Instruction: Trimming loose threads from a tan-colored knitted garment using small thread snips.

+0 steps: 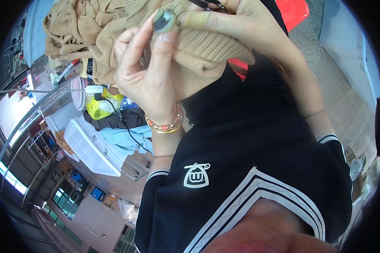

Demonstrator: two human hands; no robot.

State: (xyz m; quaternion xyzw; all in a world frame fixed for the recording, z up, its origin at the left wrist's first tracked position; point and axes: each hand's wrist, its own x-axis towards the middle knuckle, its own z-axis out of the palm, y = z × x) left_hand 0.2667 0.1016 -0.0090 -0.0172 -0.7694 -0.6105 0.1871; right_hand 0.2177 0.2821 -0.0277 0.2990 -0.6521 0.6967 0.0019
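Observation:
My left hand (145, 69) pinches a round, grey-green button (164, 21) between thumb and finger, close to the tan knitted garment (202, 59). Beaded and gold-coloured bracelets (166, 121) circle that wrist. Opposite it, my right hand (245, 25) has a tan tape band round its thumb, whose tip comes up close to the button. Its fingers curl around a dark, glossy tool (209, 5) with a loop-like part, cut off by the upper edge, so its kind does not show. Ribbed knit lies under and between both hands.
More tan knitwear (78, 27) is heaped at the upper left. Below it are a yellow plastic bag (99, 107), a black cable (122, 122), light blue cloth (126, 138) and a white crate (90, 147). A red stool-like piece (293, 14) stands at upper right.

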